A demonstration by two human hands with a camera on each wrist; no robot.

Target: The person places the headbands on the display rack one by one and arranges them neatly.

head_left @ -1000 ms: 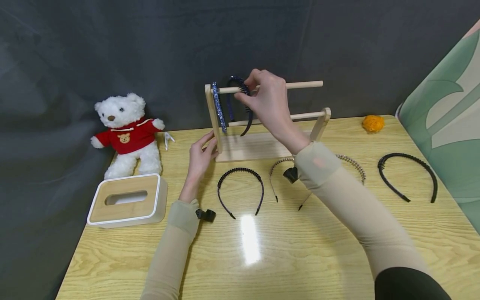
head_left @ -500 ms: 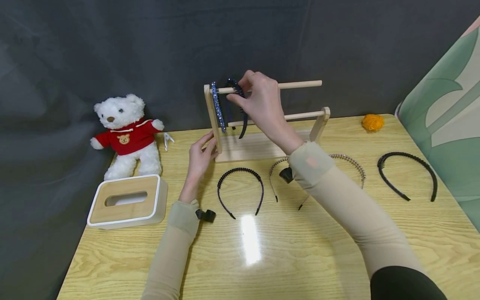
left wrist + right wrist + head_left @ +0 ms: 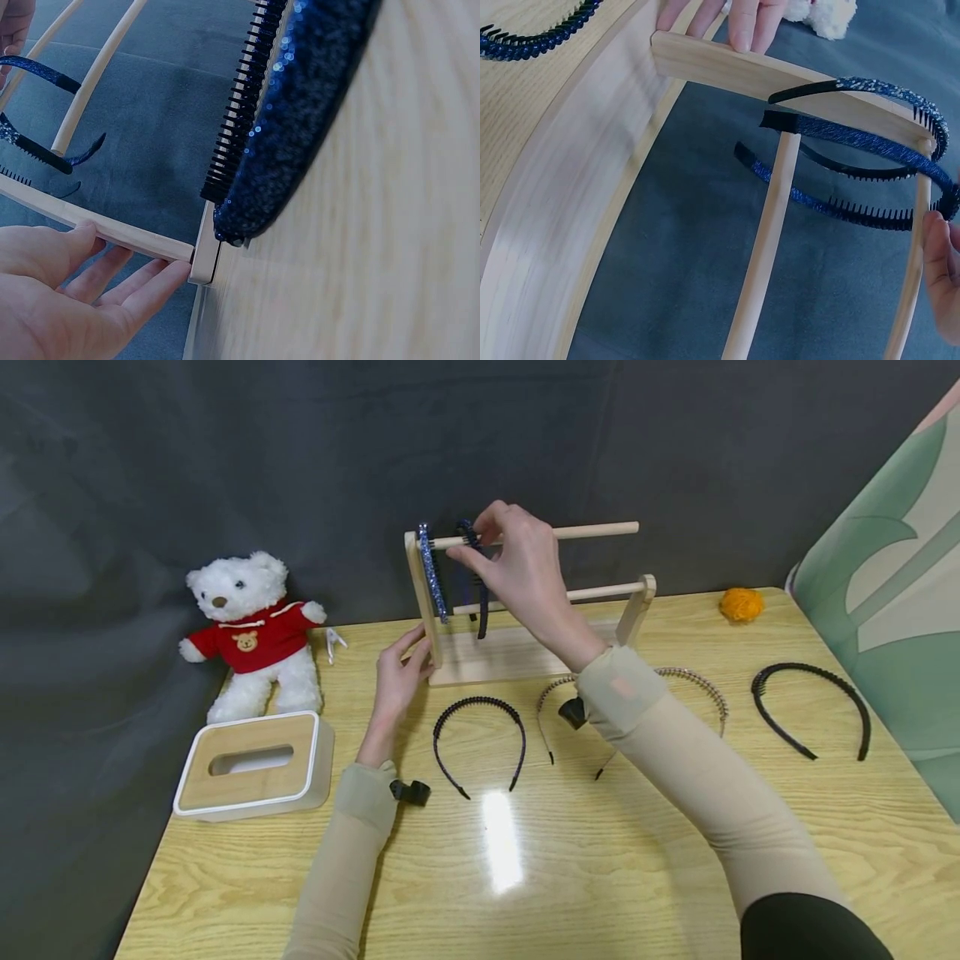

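My right hand (image 3: pixel 525 560) pinches a dark blue toothed headband (image 3: pixel 855 140) at its top, between thumb and fingers. The headband hangs over the upper rod (image 3: pixel 596 531) of a wooden rack (image 3: pixel 491 658), its two ends down by the lower rod (image 3: pixel 763 255). To its left, near the left post, a glittery blue headband (image 3: pixel 430 572) hangs on the same upper rod. My left hand (image 3: pixel 397 675) rests against the outer side of the left post (image 3: pixel 127 232), low by the base, fingers fairly straight and thumb touching the post's edge.
A dark headband (image 3: pixel 480 702), a beaded one (image 3: pixel 693 678) partly behind the right forearm, and a black one (image 3: pixel 813 668) lie on the table (image 3: pixel 600 877). A white teddy bear (image 3: pixel 255 635), tissue box (image 3: pixel 255 764), small white clip (image 3: pixel 334 645) and orange ball (image 3: pixel 741 605) stand about.
My right hand has slid the dark blue headband a little left along the upper rod, toward the glittery one, and it now hangs straighter. The left hand stays at the post.
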